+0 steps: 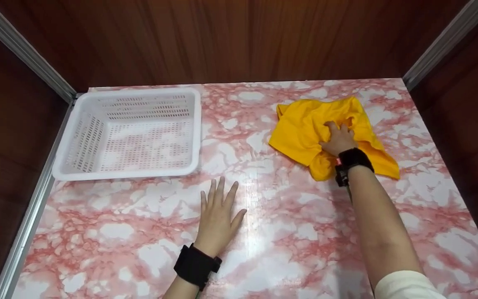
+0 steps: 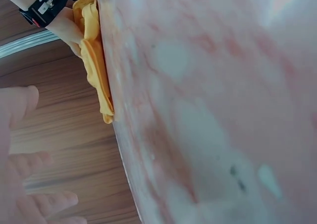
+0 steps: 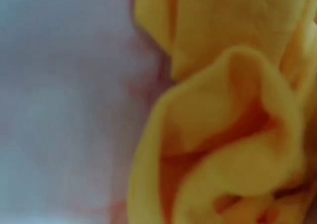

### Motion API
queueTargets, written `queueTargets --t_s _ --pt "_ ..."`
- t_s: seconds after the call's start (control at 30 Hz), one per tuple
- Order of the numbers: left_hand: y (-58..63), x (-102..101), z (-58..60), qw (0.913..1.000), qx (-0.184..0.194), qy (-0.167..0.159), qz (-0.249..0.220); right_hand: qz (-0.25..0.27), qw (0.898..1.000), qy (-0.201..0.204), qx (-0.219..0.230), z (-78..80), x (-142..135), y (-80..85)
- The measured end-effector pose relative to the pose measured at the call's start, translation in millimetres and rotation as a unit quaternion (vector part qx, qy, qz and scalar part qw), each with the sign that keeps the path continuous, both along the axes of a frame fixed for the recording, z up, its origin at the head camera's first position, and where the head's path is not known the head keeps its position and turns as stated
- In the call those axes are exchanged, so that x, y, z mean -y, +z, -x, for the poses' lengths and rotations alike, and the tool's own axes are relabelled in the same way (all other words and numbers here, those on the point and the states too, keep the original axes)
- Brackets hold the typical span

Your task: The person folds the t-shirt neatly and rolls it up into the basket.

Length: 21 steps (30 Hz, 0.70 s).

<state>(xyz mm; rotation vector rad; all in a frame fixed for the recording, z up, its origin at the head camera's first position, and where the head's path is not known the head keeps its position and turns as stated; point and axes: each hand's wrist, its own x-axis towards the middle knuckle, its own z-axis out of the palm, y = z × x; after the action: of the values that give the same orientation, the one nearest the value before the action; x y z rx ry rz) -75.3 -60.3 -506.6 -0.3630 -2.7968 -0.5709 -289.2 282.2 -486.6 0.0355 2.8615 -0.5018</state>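
A crumpled yellow cloth [image 1: 301,128] lies at the right of the pink-and-white marbled surface. My right hand [image 1: 339,139] is on top of it, its spread fingers bent down into the folds and gripping the fabric. Bunched folds of the cloth [image 3: 237,125] fill much of the right wrist view, where the fingers do not show. My left hand [image 1: 216,220] is at the front middle, palm down with straight, spread fingers and nothing in it. Several of its fingers [image 2: 54,201] show at the lower left of the left wrist view.
A white perforated plastic basket [image 1: 195,137] stands at the back left, with nothing inside. Dark wood-grain panels [image 1: 239,41] rise behind and at both sides. Metal strips [image 1: 27,232] run along the left edge and up the back corners.
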Motion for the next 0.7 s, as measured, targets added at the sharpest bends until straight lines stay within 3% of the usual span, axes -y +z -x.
queueTargets --t_s 0.3,0.43,0.57,0.7 --pt "0.9 -2.3 18.1 0.9993 -0.018 -0.018 -0.029 -0.001 0.995 0.045 -0.084 -12.2 8.0 -8.3" --pt "-0.1 -0.4 21.3 0.999 -0.026 -0.023 -0.029 0.034 0.992 0.043 -0.115 -19.9 9.9 -7.2" --pt "0.1 3.1 20.1 0.999 -0.026 -0.018 -0.033 0.092 0.984 0.027 -0.15 -34.0 20.9 4.1" --pt "4.3 2.7 20.3 0.9989 -0.011 -0.017 -0.042 0.151 0.97 0.024 -0.188 -58.4 40.4 23.6"
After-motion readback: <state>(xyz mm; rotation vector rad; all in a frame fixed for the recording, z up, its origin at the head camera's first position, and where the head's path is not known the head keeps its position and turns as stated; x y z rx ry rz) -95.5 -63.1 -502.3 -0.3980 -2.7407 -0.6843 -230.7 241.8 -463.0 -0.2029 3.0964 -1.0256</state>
